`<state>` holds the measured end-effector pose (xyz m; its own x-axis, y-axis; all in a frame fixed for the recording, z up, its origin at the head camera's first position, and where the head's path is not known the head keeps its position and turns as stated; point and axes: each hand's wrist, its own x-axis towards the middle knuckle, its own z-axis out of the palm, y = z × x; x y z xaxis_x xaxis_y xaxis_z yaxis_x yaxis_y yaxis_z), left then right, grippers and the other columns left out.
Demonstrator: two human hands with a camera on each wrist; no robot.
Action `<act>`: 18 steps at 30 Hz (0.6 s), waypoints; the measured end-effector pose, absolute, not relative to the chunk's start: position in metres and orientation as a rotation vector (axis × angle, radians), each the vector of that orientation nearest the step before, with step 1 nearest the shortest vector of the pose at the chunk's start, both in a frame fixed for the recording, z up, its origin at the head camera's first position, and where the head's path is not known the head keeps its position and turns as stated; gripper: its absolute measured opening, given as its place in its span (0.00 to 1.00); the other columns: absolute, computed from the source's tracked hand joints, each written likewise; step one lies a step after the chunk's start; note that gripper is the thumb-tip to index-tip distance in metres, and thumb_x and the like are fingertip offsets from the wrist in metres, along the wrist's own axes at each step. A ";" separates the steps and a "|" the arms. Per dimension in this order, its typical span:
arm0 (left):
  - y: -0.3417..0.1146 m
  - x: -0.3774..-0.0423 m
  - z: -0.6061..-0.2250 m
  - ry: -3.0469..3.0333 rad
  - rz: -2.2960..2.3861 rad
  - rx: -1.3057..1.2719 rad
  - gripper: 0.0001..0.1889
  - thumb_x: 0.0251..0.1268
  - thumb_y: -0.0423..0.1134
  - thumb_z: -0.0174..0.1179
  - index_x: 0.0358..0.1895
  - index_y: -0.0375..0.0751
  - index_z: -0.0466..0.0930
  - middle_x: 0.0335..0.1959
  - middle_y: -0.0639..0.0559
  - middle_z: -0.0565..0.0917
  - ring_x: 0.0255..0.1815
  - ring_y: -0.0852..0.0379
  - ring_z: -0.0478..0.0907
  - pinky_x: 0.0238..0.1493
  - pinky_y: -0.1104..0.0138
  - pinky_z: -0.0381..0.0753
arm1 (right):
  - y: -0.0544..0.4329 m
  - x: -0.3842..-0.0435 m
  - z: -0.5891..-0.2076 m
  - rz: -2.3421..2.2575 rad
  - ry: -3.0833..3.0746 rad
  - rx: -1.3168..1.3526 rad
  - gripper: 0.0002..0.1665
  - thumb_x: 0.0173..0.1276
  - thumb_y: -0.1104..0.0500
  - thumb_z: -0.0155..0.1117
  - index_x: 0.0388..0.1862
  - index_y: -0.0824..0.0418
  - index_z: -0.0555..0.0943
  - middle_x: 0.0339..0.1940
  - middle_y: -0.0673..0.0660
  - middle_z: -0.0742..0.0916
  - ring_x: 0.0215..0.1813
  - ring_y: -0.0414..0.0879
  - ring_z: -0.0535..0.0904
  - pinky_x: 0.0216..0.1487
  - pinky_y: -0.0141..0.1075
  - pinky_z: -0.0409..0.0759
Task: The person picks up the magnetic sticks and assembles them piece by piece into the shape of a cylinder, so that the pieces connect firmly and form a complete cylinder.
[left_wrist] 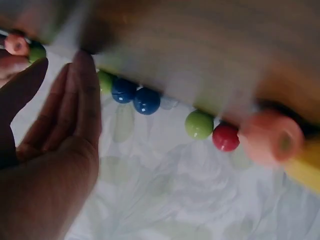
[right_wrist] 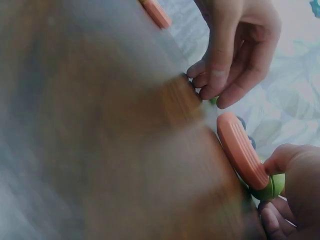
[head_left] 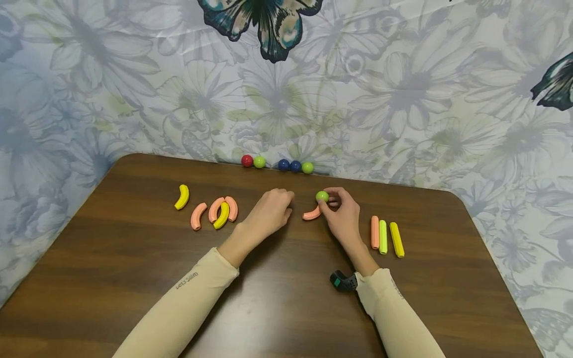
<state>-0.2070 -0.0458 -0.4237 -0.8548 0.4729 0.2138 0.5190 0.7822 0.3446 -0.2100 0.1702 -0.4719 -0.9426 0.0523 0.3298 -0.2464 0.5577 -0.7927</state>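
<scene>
My right hand (head_left: 343, 214) pinches a light green ball (head_left: 322, 196) between thumb and fingers above the table. Against that ball lies one end of a curved pink piece (head_left: 311, 214), seen with ridged sides in the right wrist view (right_wrist: 241, 150); whether the two are joined I cannot tell. To its left, my left hand (head_left: 271, 209) hovers low over the table with loosely bent fingers and holds nothing. Its thumb and fingers stand apart in the left wrist view. Left of it are curved pink pieces (head_left: 199, 216) and curved yellow pieces (head_left: 221, 216).
Along the back edge of the brown table (head_left: 277, 298) sit a red ball (head_left: 247, 160), green balls (head_left: 259, 162) and two blue balls (head_left: 295, 166). Straight pink (head_left: 374, 232), lime (head_left: 383, 237) and yellow (head_left: 396, 239) sticks lie right of my right hand. A floral cloth hangs behind.
</scene>
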 end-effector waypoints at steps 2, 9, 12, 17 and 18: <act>-0.044 -0.220 -0.422 -2.898 -0.595 -0.710 0.05 0.64 0.30 0.72 0.40 0.34 0.86 0.35 0.43 0.86 0.40 0.44 0.86 0.44 0.53 0.86 | 0.173 -0.212 -0.472 1.339 -2.468 0.154 0.18 0.73 0.59 0.73 0.57 0.63 0.84 0.51 0.60 0.89 0.50 0.54 0.86 0.54 0.46 0.86; -0.036 -0.261 -0.420 -2.996 -0.685 -0.456 0.09 0.68 0.38 0.71 0.44 0.35 0.86 0.43 0.41 0.88 0.46 0.38 0.87 0.47 0.48 0.86 | 0.177 -0.212 -0.473 1.354 -2.470 0.125 0.17 0.71 0.59 0.73 0.56 0.61 0.85 0.49 0.59 0.89 0.49 0.51 0.86 0.54 0.44 0.86; -0.036 -0.272 -0.418 -2.988 -0.759 -0.353 0.09 0.69 0.38 0.71 0.44 0.36 0.86 0.45 0.41 0.88 0.47 0.37 0.87 0.47 0.47 0.86 | 0.176 -0.213 -0.471 1.358 -2.471 0.115 0.17 0.71 0.59 0.74 0.56 0.62 0.84 0.50 0.59 0.89 0.49 0.53 0.86 0.55 0.45 0.86; -0.038 -0.282 -0.416 -2.917 -0.809 -0.199 0.07 0.69 0.36 0.69 0.43 0.35 0.85 0.43 0.39 0.88 0.46 0.36 0.86 0.45 0.46 0.86 | 0.174 -0.213 -0.474 1.364 -2.483 0.110 0.17 0.72 0.58 0.73 0.57 0.61 0.84 0.50 0.60 0.89 0.50 0.53 0.86 0.55 0.45 0.85; -0.038 -0.283 -0.416 -2.900 -0.817 -0.179 0.07 0.69 0.35 0.69 0.44 0.35 0.85 0.44 0.39 0.87 0.47 0.36 0.86 0.45 0.46 0.86 | 0.174 -0.212 -0.474 1.363 -2.487 0.104 0.17 0.72 0.58 0.73 0.56 0.61 0.84 0.49 0.59 0.89 0.49 0.52 0.86 0.55 0.45 0.85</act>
<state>-0.2825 -0.0377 -0.4164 -0.9854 0.0804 0.1503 0.1471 0.8469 0.5110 -0.2122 0.1740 -0.4744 -0.9515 0.0810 0.2967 -0.2066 0.5463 -0.8117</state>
